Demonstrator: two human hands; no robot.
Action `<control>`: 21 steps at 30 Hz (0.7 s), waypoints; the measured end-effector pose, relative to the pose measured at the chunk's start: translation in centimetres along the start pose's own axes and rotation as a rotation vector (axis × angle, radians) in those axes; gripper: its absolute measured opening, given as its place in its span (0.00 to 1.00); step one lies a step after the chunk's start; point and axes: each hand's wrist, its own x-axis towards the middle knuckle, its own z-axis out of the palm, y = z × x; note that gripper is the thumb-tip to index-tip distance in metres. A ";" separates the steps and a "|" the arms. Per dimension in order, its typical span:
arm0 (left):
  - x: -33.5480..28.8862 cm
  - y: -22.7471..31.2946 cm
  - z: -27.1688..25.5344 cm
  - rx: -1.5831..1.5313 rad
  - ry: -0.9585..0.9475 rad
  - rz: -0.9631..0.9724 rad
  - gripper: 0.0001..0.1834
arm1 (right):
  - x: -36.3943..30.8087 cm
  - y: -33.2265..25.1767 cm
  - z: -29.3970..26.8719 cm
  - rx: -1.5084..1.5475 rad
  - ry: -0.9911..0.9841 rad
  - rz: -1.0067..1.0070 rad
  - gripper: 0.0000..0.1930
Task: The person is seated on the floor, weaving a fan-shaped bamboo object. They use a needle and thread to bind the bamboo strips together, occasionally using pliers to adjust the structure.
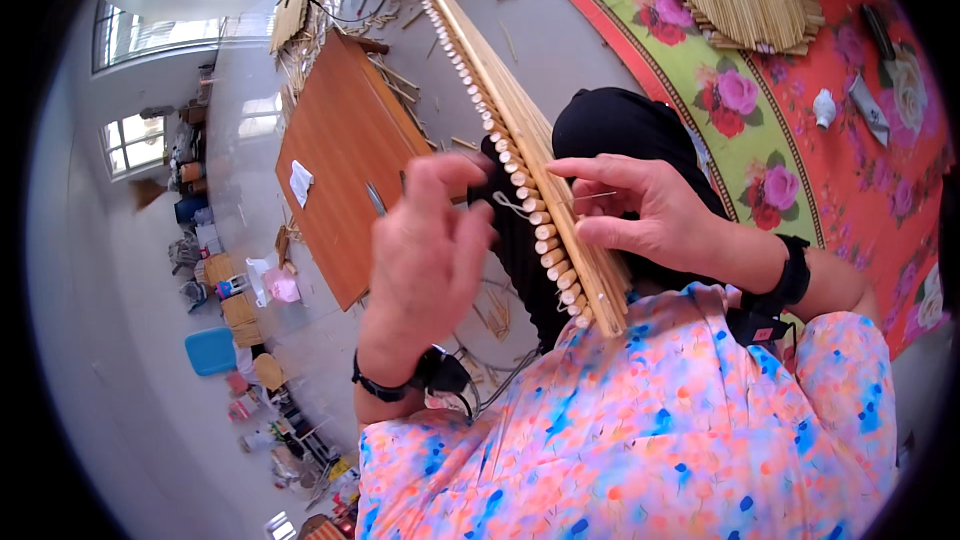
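Floral top (650, 420) in orange, pink and blue splashes, short sleeves, black wristband with small black unit and cable on left wrist (415, 377), black strap with red-marked tag on right wrist (785, 285), bare hands

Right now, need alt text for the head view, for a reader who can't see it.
Two bare hands work a panel of lashed reed stalks held edge-up: the left hand grips its near side, the right hand pinches a thin needle with white thread. Beyond lie a wooden table and a floral mat.
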 end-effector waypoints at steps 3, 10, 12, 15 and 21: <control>2.6 -0.5 -1.3 0.574 0.316 0.394 0.25 | -1.1 1.0 0.8 -0.018 0.030 0.036 0.25; 9.8 -3.0 0.2 0.964 -0.233 0.825 0.23 | -3.6 1.0 1.5 -0.266 0.000 0.059 0.25; 10.5 -2.2 0.2 1.145 -0.517 0.674 0.15 | -4.5 0.2 1.8 -0.314 0.038 0.110 0.25; 11.3 -3.7 -1.3 1.110 -0.362 0.873 0.06 | -5.5 -0.4 2.1 -0.408 0.260 -0.043 0.24; 12.1 -7.2 -7.3 0.925 0.007 0.683 0.09 | -5.1 -2.3 2.5 -0.619 0.631 -0.566 0.25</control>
